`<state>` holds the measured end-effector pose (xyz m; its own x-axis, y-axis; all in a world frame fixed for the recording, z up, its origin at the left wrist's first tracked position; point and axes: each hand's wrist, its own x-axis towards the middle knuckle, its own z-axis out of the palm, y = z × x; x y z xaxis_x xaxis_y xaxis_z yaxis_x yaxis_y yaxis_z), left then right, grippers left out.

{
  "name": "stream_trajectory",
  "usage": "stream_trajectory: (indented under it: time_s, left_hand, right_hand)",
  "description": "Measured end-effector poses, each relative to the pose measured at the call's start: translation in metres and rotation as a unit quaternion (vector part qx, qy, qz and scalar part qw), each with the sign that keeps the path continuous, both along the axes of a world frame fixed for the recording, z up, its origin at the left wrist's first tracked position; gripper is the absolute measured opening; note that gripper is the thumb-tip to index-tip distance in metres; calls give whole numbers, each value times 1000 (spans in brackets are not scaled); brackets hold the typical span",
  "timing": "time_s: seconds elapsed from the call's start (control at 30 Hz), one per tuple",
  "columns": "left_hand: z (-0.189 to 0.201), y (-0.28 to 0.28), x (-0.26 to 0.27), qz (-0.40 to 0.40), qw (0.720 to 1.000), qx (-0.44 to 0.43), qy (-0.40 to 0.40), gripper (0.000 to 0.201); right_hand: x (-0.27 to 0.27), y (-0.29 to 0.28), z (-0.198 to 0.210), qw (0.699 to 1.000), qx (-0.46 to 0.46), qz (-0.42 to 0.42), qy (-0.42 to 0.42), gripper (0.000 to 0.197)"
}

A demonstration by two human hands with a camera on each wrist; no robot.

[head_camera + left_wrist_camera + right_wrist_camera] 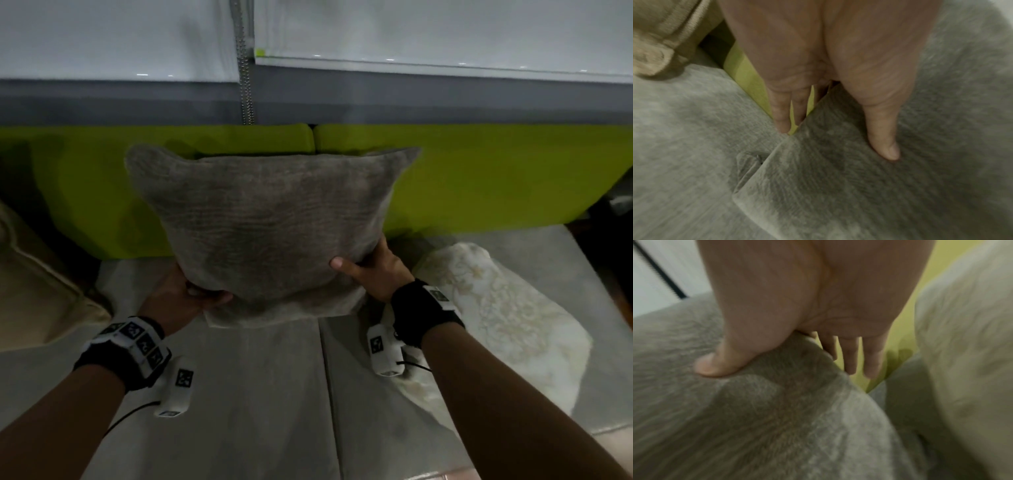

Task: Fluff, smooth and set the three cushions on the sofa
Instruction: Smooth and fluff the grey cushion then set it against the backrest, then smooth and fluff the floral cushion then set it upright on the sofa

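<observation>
A grey textured cushion (270,219) stands upright on the sofa's grey seat (260,394), leaning toward the green backrest (479,178). My left hand (191,291) pinches its lower left corner, thumb on the front and fingers behind. In the left wrist view the thumb presses the grey cushion (838,186). My right hand (370,267) grips the lower right corner the same way, and its thumb dents the grey cushion (735,418) in the right wrist view. A cream cushion (30,274) lies at the left. A white floral cushion (496,308) lies at the right.
White roller blinds hang behind the sofa, with a bead chain (245,68) dangling just above the backrest. A seam splits the seat into two pads in front of me. The cream cushion (659,32) and the white cushion (962,337) flank the grey one closely.
</observation>
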<state>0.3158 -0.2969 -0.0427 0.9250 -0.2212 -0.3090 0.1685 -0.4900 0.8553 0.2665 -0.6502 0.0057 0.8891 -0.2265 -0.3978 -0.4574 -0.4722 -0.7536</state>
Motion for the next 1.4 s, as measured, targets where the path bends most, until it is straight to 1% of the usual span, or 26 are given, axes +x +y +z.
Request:
stream_trajectory:
  time_s: [0.03, 0.13, 0.2, 0.27, 0.37, 0.4, 0.43, 0.5, 0.53, 0.6, 0.63, 0.67, 0.73, 0.8, 0.9, 0.97, 1.0, 1.03, 1.07, 1.1, 1.13, 1.17, 1.2, 1.23, 1.3, 1.4]
  left_hand:
    - [3, 1, -4, 3, 1000, -4, 15, 91]
    - [19, 8, -18, 23, 999, -11, 44, 64]
    - [31, 18, -31, 54, 997, -11, 47, 59]
    - [47, 24, -52, 61, 997, -17, 49, 41]
    - [69, 11, -89, -31, 999, 7, 42, 34]
    - [74, 1, -98, -62, 997, 12, 39, 32]
    - [74, -10, -103, -87, 995, 18, 39, 31]
    - [74, -42, -111, -116, 992, 20, 43, 24]
    - [74, -63, -114, -130, 990, 16, 48, 21]
    - [71, -110, -117, -150, 987, 5, 53, 19]
    - [71, -137, -118, -159, 986, 0, 59, 20]
    - [70, -165, -119, -167, 984, -9, 63, 26]
    - [62, -218, -118, -182, 982, 13, 51, 59]
    - [56, -271, -110, -203, 976, 75, 22, 78]
    - [43, -333, -94, -168, 975, 142, 41, 97]
    - [26, -356, -82, -135, 973, 171, 74, 113]
    - [16, -364, -79, -126, 970, 193, 81, 118]
    - [9, -370, -77, -127, 963, 221, 84, 119]
    - [4, -376, -78, -140, 956, 239, 92, 116]
    - [3, -383, -83, -150, 951, 248, 110, 109]
    - [4, -389, -90, -158, 947, 247, 133, 102]
    - [4, -394, -97, -161, 945, 241, 150, 100]
    - [6, -397, -103, -161, 947, 233, 151, 102]
    - [12, -400, -109, -151, 951, 223, 149, 104]
    - [26, -406, -117, -129, 962, 193, 143, 106]
    - [45, -420, -141, -103, 971, 139, 167, 88]
  right_hand:
    - [-5, -2, 3, 1000, -9, 9, 7, 116]
    - [-32, -10, 13, 998, -42, 51, 23, 105]
    - [-58, -15, 19, 993, -71, 86, 24, 93]
    - [-92, -23, 23, 994, -75, 74, 25, 84]
    - [-150, -39, 28, 998, -67, 8, 9, 84]
    - [-170, -48, 29, 997, -72, -14, -9, 79]
    - [-188, -57, 31, 996, -80, -40, -26, 69]
    - [-221, -77, 38, 988, -87, -110, -65, 49]
    - [-236, -89, 40, 981, -88, -150, -83, 47]
    - [-260, -115, 40, 963, -100, -227, -104, 50]
    - [-271, -130, 37, 953, -116, -263, -100, 53]
    - [-281, -146, 31, 941, -137, -295, -90, 56]
    - [-298, -178, 16, 918, -177, -348, -67, 61]
    - [-309, -205, 1, 901, -178, -392, -54, 71]
    - [-319, -230, -21, 895, -124, -428, 16, 90]
    - [-324, -237, -41, 904, -66, -417, 62, 103]
    - [-325, -238, -48, 912, -15, -405, 68, 109]
    - [-326, -238, -56, 916, 45, -393, 71, 108]
    - [-326, -238, -63, 918, 105, -376, 68, 97]
    - [-326, -238, -68, 918, 163, -356, 58, 78]
    - [-326, -237, -70, 913, 212, -346, 48, 66]
    - [-326, -238, -73, 902, 248, -351, 42, 65]
    - [-327, -241, -74, 888, 277, -364, 44, 70]
    - [-327, -244, -72, 880, 291, -373, 44, 76]
    - [-327, -257, -60, 882, 275, -381, 42, 80]
    - [-321, -299, -38, 896, 205, -394, 25, 68]
